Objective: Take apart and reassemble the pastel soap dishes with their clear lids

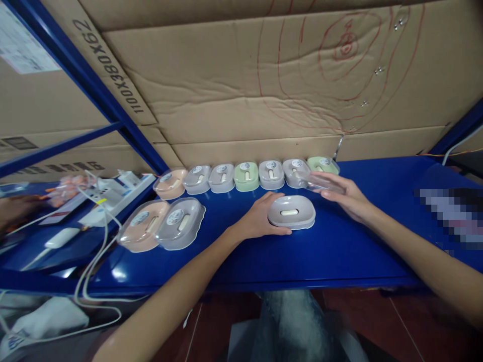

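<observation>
My left hand point(257, 220) is closed around the left side of a grey oval soap dish point(304, 217), which rests on the blue table with a pale insert in its middle slot. My right hand point(349, 195) grips a clear plastic lid point(323, 183) a little above the table, to the right of and behind that dish. The lid overlaps the view of a grey lidded dish point(294, 168) in the back row. A green lidded dish point(247, 176) stands in the same row, among several others in grey, peach and green.
Two lidded dishes, one peach point(138, 236) and one grey point(181, 232), sit at the front left. Beyond them are a white power strip point(130, 193) and loose cables. Another person's blurred hand point(18, 213) shows at far left. Cardboard point(226, 100) walls the back.
</observation>
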The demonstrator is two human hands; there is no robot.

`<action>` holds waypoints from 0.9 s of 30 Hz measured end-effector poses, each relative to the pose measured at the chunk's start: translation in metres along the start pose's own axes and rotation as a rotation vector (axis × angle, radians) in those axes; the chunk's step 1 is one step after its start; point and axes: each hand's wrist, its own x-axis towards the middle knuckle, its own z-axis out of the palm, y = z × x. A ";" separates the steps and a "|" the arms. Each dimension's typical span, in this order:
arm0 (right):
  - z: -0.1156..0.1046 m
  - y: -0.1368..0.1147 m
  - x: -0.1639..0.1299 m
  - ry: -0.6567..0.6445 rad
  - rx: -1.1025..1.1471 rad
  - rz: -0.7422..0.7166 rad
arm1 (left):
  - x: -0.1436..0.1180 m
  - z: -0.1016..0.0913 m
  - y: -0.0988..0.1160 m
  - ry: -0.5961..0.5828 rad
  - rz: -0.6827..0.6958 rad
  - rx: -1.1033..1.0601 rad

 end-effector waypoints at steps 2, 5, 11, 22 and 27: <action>-0.022 -0.001 -0.008 0.043 -0.138 -0.026 | 0.001 0.000 0.000 -0.003 0.022 0.014; -0.056 0.003 -0.024 0.042 -0.363 -0.014 | 0.001 -0.001 0.002 -0.008 0.026 0.011; -0.094 0.020 -0.041 0.011 -0.674 -0.004 | 0.001 -0.001 0.004 -0.010 0.029 0.012; -0.100 0.024 -0.031 -0.080 -0.846 -0.096 | 0.000 -0.001 0.001 -0.009 0.040 0.037; -0.104 0.030 -0.028 -0.087 -0.885 -0.104 | 0.000 -0.001 0.003 -0.006 0.030 0.029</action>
